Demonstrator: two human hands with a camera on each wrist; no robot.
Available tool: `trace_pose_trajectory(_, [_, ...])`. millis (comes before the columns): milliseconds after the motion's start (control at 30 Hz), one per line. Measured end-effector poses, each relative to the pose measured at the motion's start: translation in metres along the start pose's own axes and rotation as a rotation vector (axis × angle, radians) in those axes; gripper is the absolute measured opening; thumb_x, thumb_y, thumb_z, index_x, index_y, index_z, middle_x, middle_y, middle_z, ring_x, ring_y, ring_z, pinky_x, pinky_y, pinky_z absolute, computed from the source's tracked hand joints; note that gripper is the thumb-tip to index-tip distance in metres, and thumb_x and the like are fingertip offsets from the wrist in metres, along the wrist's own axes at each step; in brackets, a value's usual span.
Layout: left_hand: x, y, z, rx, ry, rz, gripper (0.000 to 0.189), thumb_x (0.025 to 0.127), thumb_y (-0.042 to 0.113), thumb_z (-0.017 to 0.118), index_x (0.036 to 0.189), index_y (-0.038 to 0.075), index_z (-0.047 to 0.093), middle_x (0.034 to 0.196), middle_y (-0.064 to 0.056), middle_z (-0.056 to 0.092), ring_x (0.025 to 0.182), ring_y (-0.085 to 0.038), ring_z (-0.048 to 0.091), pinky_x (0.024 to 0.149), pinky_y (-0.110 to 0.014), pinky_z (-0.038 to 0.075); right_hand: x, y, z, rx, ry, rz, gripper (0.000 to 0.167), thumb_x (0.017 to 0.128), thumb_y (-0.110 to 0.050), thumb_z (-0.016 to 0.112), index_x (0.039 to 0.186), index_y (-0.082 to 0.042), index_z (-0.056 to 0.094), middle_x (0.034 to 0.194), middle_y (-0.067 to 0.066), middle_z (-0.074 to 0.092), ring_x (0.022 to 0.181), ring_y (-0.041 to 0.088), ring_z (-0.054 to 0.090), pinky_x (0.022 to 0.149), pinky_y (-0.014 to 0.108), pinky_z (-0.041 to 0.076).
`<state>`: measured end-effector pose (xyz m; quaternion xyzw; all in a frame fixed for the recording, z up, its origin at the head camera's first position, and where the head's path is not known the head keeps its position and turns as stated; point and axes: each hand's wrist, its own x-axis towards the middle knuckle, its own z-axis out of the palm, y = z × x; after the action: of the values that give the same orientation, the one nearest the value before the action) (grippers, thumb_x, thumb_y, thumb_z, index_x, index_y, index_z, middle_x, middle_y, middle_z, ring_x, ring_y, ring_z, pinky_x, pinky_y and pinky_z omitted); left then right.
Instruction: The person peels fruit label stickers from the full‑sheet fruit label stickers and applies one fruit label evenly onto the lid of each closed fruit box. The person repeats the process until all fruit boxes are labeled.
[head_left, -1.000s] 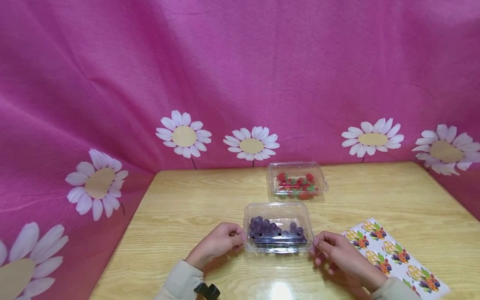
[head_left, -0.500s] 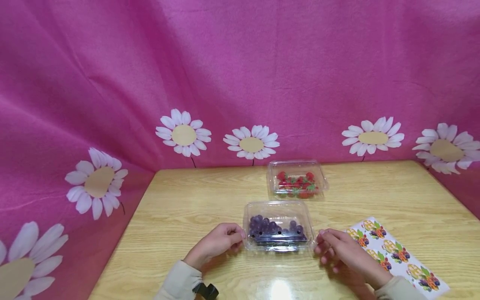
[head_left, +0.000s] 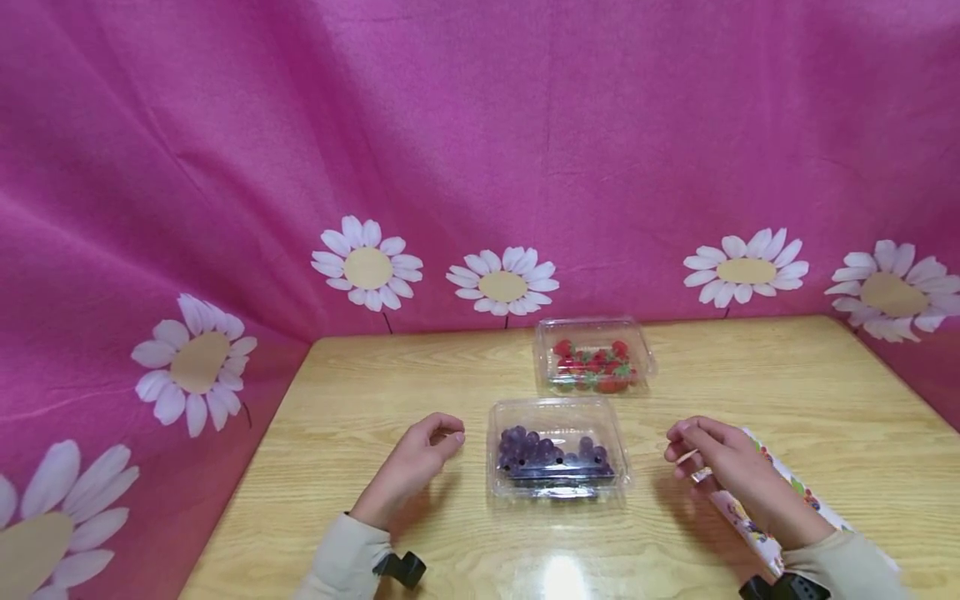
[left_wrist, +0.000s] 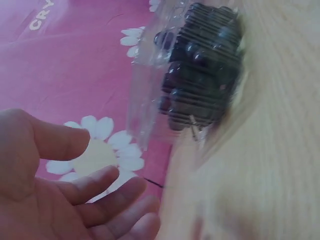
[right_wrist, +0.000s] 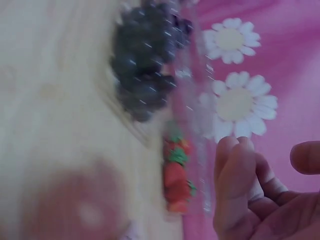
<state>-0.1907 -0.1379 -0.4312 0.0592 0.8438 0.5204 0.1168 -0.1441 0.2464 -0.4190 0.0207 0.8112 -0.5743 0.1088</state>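
Observation:
A clear plastic clamshell box (head_left: 557, 417) of dark purple grapes (head_left: 528, 450) stands lidded on the table between my two hands. My left hand (head_left: 416, 454) hovers to its left, apart from it, fingers loosely bent and holding nothing; the left wrist view shows thumb and fingers spread beside the grapes (left_wrist: 200, 70). On the other side my right hand (head_left: 731, 467) is raised over the sticker sheet, also apart from the box and holding nothing. In the right wrist view its thumb stands away from the fingers (right_wrist: 235, 185).
Behind the grapes sits a second clear box (head_left: 592, 331) with red strawberries (head_left: 596, 367). A sheet of fruit stickers (head_left: 757, 537) lies at the right, partly hidden by my right arm. A pink cloth (head_left: 600, 150) with daisies hangs around the wooden table (head_left: 360, 392).
Both hands have let go of the grape box and moved outward, the left to the left and the right to the right, above the sticker sheet. The boxes have stayed put.

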Motion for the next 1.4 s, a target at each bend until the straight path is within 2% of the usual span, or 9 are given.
trace_pose_trajectory(167, [0.000,0.008,-0.002,0.042,0.120,0.040,0.028,0.100,0.021,0.056,0.122,0.006,0.062,0.120,-0.010,0.066,0.115,-0.026,0.061,0.093,-0.043,0.051,-0.001,-0.004,-0.022,-0.007,0.041,-0.061,0.035,0.108,-0.035,0.034,0.106,-0.011,0.058,0.089,-0.010,0.064,0.076,0.009,0.067,0.062,0.034,0.057])
trace_pose_trajectory(333, [-0.003,0.014,0.000,0.089,0.173,0.108,0.026,0.099,0.017,0.057,0.122,0.006,0.062,0.124,-0.013,0.066,0.116,-0.028,0.062,0.099,-0.047,0.050,-0.001,-0.001,-0.033,-0.012,0.050,-0.094,0.029,0.108,-0.033,0.035,0.101,-0.020,0.060,0.089,-0.013,0.064,0.077,0.008,0.068,0.062,0.034,0.058])
trace_pose_trajectory(600, [-0.005,0.014,0.003,0.144,0.171,0.144,0.026,0.099,0.017,0.057,0.123,0.009,0.062,0.126,-0.012,0.065,0.118,-0.028,0.061,0.098,-0.046,0.051,0.001,-0.001,-0.036,-0.086,0.059,-0.079,0.034,0.108,-0.030,0.037,0.110,-0.002,0.057,0.090,-0.011,0.064,0.078,0.005,0.067,0.065,0.034,0.059])
trace_pose_trajectory(733, [-0.005,0.015,0.004,0.147,0.168,0.145,0.026,0.099,0.016,0.057,0.123,0.009,0.062,0.127,-0.012,0.065,0.118,-0.028,0.061,0.098,-0.046,0.051,-0.001,0.002,-0.040,-0.132,0.073,-0.053,0.039,0.108,-0.031,0.037,0.115,0.003,0.055,0.091,-0.011,0.064,0.080,0.006,0.067,0.066,0.032,0.058])
trace_pose_trajectory(933, [-0.005,0.020,0.003,0.128,0.177,0.129,0.026,0.098,0.016,0.058,0.123,0.011,0.062,0.128,-0.009,0.065,0.118,-0.027,0.061,0.099,-0.046,0.050,-0.001,0.008,-0.055,-0.120,0.052,-0.044,0.034,0.108,-0.028,0.038,0.111,-0.002,0.059,0.089,-0.018,0.063,0.080,0.004,0.067,0.067,0.029,0.057])
trace_pose_trajectory(1000, [-0.006,0.018,0.004,0.131,0.172,0.125,0.026,0.098,0.016,0.058,0.124,0.011,0.062,0.128,-0.009,0.065,0.118,-0.027,0.061,0.098,-0.046,0.050,-0.001,0.009,-0.058,-0.121,0.042,-0.036,0.034,0.108,-0.029,0.038,0.110,-0.003,0.059,0.090,-0.017,0.064,0.080,0.005,0.067,0.068,0.029,0.058])
trace_pose_trajectory(1233, [-0.007,0.018,0.006,0.141,0.164,0.144,0.027,0.099,0.015,0.057,0.125,0.010,0.062,0.128,-0.011,0.065,0.116,-0.028,0.062,0.097,-0.046,0.051,-0.002,0.010,-0.061,-0.188,0.070,-0.036,0.042,0.107,-0.032,0.039,0.117,0.005,0.056,0.094,-0.013,0.064,0.081,0.005,0.067,0.069,0.030,0.057])
trace_pose_trajectory(1400, [-0.008,0.019,0.007,0.158,0.164,0.148,0.026,0.098,0.015,0.058,0.123,0.010,0.063,0.127,-0.011,0.065,0.113,-0.028,0.063,0.093,-0.045,0.052,-0.001,0.007,-0.057,-0.192,0.073,-0.030,0.039,0.107,-0.029,0.040,0.118,0.006,0.055,0.095,-0.011,0.064,0.082,0.006,0.066,0.069,0.031,0.057])
